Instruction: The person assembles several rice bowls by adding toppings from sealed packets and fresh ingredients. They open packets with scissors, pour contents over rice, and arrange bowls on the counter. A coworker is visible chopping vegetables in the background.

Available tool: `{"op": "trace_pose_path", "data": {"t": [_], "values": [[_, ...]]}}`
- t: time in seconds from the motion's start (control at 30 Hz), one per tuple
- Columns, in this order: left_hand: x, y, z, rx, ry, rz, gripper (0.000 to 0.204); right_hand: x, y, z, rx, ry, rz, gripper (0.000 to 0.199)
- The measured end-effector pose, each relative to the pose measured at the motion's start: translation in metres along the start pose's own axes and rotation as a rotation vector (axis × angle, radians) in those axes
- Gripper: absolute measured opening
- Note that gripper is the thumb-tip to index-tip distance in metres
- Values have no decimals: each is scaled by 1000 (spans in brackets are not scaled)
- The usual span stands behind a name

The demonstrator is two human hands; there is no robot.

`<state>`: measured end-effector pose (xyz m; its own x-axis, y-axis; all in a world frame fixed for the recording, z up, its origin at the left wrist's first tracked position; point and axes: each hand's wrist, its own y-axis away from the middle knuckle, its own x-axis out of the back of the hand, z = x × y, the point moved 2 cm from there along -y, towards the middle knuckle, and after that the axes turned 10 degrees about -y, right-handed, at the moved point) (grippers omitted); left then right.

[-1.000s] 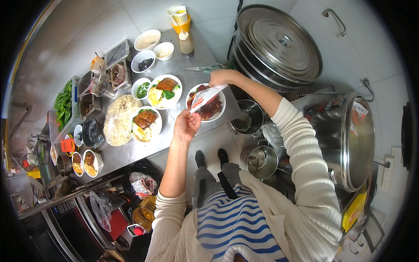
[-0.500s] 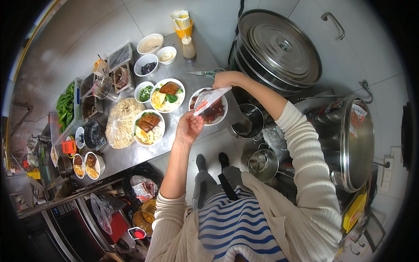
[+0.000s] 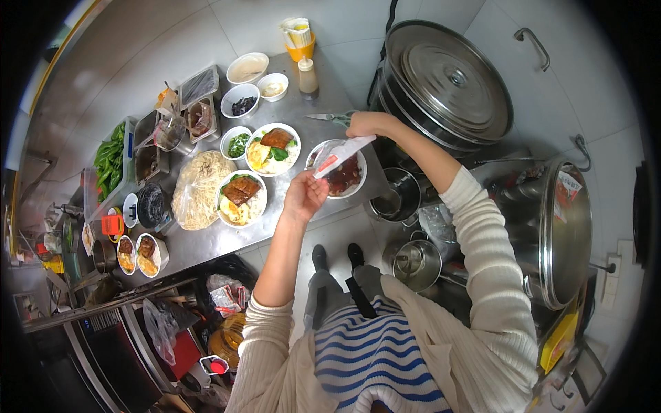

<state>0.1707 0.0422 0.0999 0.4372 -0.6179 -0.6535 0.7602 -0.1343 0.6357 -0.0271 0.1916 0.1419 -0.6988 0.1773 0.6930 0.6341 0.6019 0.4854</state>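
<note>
My left hand [image 3: 303, 195] and my right hand [image 3: 365, 124] both hold a white and red sachet [image 3: 342, 154] slanted over a white bowl [image 3: 356, 186] of dark red meat on the steel counter [image 3: 206, 244]. My left hand grips the sachet's lower end and my right hand its upper end. To the left of that bowl stand two white bowls of noodles with meat and greens, one nearer [image 3: 241, 198] and one farther [image 3: 273, 148].
A clear bag of noodles [image 3: 200, 189], small bowls of toppings, a tray of green leaves [image 3: 109, 160], scissors [image 3: 329, 118] and a sauce bottle [image 3: 308, 78] share the counter. Big lidded steel pots [image 3: 447, 82] stand at the right; small pots [image 3: 413, 261] sit lower down.
Both hands have stayed on the sachet over the meat bowl; my right hand has drifted slightly to the right.
</note>
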Motion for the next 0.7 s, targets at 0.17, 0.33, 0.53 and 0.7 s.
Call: {"op": "trace_pose_path", "data": {"t": [0.17, 0.33, 0.53, 0.7], "values": [[-5, 9, -17, -127, -422, 58, 18, -4, 40, 22, 188, -24, 152, 33], [3, 20, -47, -493, -978, 121, 27, -42, 116, 29, 370, -200, 546, 13], [59, 77, -50, -970, -1248, 310, 16, -95, 138, -27, 667, -103, 636, 7], [186, 184, -50, -999, -1219, 702, 12, -194, 112, -129, 840, -111, 373, 26]]}}
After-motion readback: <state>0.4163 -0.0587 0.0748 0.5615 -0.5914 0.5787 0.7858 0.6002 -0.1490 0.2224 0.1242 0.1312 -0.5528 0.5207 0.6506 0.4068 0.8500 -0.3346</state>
